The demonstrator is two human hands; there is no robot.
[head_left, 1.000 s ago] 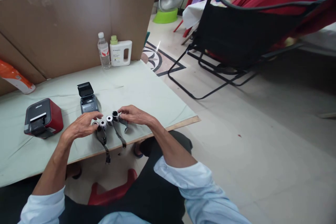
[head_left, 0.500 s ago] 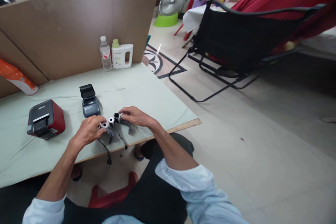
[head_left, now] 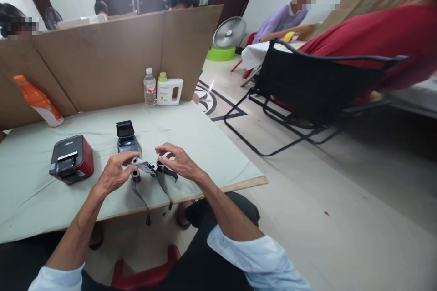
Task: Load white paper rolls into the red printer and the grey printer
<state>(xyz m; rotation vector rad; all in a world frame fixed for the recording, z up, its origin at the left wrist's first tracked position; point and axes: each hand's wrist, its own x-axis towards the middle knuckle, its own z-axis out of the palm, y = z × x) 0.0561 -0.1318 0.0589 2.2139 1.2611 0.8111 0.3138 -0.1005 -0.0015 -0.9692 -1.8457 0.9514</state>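
Pale tabletop (head_left: 218,154) running right to wooden edge (head_left: 246,183), left fingers (head_left: 127,156) pinching roll (head_left: 135,161), right fingers (head_left: 168,148) parted

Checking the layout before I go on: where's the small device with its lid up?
In the head view, the small device sits on the table left of centre, just beyond the left hand and right of the red-and-black box.

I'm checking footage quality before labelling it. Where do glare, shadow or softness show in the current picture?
Head view: a bright streak of glare on the patterned floor; deep shadow toward the right edge, beyond the black chair. Head view again: the small rolls by the left hand look soft in fine detail; small print on the white jug is too small to read.
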